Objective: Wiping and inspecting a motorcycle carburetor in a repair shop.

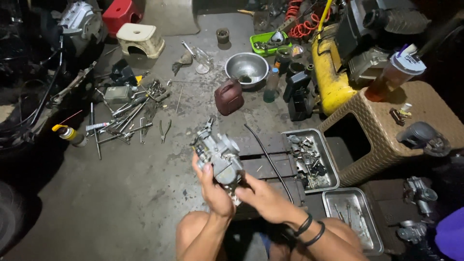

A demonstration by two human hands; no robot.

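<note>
- Bare knees and forearms fill the lower edge, two black bands circling the right wrist.
- Left hand (215,191) grips a grey metal carburettor (218,155) from below, fingers wrapped around its left side, thumb pressed to its face.
- Right hand (263,195) touches the carburettor's underside, fingers curled together against it.
- Just right of the fingers sits a steel tray of small metal parts (329,166); a black hose (268,159) runs between them.
- Well left of the fingers, scattered hand tools (128,118) lie on the concrete floor (121,203).
</note>
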